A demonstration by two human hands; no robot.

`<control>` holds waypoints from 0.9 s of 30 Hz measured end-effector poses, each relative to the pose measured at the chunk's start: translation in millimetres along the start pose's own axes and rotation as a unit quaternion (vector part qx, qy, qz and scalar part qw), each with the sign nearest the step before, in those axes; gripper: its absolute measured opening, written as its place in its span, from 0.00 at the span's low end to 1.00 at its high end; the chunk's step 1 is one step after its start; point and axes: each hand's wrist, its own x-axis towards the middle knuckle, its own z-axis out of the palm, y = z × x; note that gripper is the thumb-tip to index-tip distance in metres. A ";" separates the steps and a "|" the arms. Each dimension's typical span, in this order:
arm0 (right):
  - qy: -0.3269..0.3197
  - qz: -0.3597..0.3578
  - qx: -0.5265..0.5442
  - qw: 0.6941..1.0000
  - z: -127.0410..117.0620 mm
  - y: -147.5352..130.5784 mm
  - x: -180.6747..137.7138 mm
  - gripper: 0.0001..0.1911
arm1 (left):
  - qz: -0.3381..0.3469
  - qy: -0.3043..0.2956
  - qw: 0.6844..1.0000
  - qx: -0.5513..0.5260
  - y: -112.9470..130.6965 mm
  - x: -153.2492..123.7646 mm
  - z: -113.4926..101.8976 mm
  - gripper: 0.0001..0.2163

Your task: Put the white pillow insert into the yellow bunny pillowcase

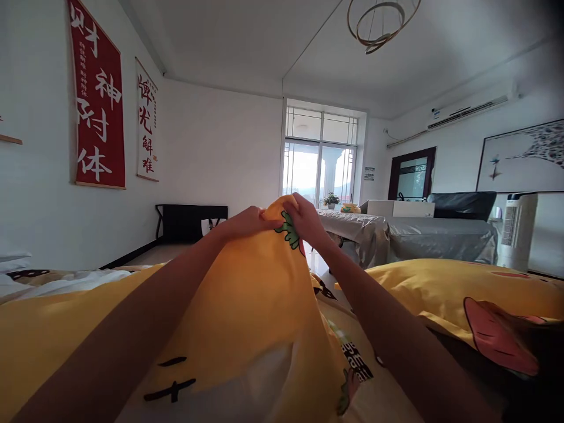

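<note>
Well, both bare arms stretched forward, lifting yellow cartoon-print cloth (251, 282) between them; left hand (247, 223) and right hand (305, 218) close together, fingers shut, pinching its top edge. Beyond: white rectangular box (400, 209), contents hidden; leafy green plant (331, 198) in pale pot (331, 206).

Open air above the left hand (244, 224) and right hand (306, 218), up toward the lamp (373, 48). Open too on the left, over the bedding (83, 284), as far as the wall (220, 129). Blocked between the forearms (180, 279) by the cloth (255, 276), raised like a screen. Hemmed in low on the right by the pillow (432, 286). Farther off, beyond the right hand, in the way: the worktop (440, 236), with a box (409, 209) on top.
</note>
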 end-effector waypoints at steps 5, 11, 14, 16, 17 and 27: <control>-0.042 -0.076 -0.223 0.971 -9.2 -1.5 -12.1 0.05 | 0.085 0.075 0.982 0.150 3.3 17.2 7.3 0.22; 0.035 -0.018 -0.160 0.986 -16.0 -4.5 -27.3 0.10 | 0.047 0.024 0.991 0.126 26.2 15.4 2.1 0.13; 0.049 0.114 -0.051 0.991 -18.0 -5.2 -49.8 0.16 | 0.032 0.095 0.985 0.140 34.1 21.7 17.4 0.08; 0.000 0.225 0.068 0.972 -19.8 -1.0 -70.9 0.21 | 0.015 0.134 0.981 0.141 34.2 24.9 30.8 0.08; -0.036 0.273 0.139 0.951 -20.0 2.1 -81.5 0.23 | 0.013 0.145 0.980 0.135 33.4 25.5 36.8 0.08; 0.076 0.184 0.020 0.980 2.7 29.2 -131.7 0.20 | 0.137 0.085 0.978 0.134 28.7 30.8 49.1 0.18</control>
